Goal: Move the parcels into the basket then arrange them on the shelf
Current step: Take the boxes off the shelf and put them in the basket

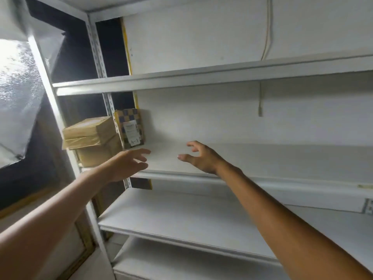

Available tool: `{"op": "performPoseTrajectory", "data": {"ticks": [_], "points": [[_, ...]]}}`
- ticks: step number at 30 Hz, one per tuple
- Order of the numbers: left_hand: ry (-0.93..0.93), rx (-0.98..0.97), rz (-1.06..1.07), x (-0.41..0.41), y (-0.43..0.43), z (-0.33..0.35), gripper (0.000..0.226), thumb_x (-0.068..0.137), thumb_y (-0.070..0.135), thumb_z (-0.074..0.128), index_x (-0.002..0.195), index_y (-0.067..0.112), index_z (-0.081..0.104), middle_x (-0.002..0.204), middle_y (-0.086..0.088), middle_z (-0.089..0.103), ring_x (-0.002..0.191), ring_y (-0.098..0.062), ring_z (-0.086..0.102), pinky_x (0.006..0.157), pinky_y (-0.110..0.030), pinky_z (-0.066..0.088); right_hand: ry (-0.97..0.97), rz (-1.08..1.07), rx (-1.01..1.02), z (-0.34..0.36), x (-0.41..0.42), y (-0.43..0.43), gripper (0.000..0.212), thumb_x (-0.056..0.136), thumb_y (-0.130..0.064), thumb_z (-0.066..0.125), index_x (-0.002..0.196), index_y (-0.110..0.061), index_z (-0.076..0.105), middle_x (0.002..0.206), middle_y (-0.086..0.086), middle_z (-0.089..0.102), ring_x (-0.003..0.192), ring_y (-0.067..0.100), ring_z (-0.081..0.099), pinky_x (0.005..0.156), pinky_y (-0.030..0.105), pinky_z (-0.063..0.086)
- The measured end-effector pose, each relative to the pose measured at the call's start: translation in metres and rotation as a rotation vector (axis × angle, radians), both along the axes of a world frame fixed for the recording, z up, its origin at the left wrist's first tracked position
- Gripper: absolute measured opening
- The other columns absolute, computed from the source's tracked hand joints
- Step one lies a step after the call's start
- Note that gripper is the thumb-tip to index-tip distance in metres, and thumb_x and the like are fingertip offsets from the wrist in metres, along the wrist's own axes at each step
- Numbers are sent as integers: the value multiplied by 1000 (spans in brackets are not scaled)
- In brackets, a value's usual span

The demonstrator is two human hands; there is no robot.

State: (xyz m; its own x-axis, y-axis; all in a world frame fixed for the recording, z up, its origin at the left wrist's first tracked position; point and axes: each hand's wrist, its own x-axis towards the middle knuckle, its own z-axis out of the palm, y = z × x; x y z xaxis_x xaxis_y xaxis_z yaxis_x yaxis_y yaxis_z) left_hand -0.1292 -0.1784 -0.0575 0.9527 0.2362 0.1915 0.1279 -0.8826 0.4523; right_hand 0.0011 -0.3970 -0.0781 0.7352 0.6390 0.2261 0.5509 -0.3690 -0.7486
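Left fingers (142, 152) spread and nearly straight, gripping nothing, tips over the front left part of the middle shelf board (262, 158). Right fingers (193, 144) loosely bent like a claw, thumb stretched leftward, likewise holding nothing. Left hand (129, 164) and right hand (201, 158) apart, palms turned toward each other across a bare strip of board. Cannot tell whether either touches the board. Both bare forearms reaching in from the lower corners of the view.

Just beyond the left fingertips: a checkered parcel (130, 128), upright on that same board at its far left end, close against the slotted upright (109, 106), white label facing out with a handwritten mark at the bottom. Left of the upright, on a neighbouring shelf: brown cardboard boxes (90, 138), stacked, the upper ones flatter and slightly skewed. On the white back wall above the board, a thin cable (260, 102) hanging down. At the far left, crinkled silver foil (16, 93), brightly lit.
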Motion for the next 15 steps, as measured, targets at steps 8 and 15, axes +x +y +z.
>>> {"op": "performPoseTrajectory", "data": {"ticks": [8, 15], "points": [[-46, 85, 93, -34, 84, 11, 43, 93, 14, 57, 135, 19, 50, 121, -1, 61, 105, -13, 60, 80, -14, 50, -63, 136, -14, 14, -4, 109, 68, 90, -48, 62, 148, -22, 37, 152, 11, 38, 135, 26, 42, 101, 34, 37], [-88, 108, 186, -55, 176, 17, 41, 94, 15, 58, 134, 20, 50, 117, 0, 61, 102, -13, 62, 70, -10, 50, -92, 210, -17, 24, -2, 209, 62, 92, -46, 60, 145, -22, 40, 150, 10, 41, 134, 27, 43, 101, 38, 40]]}}
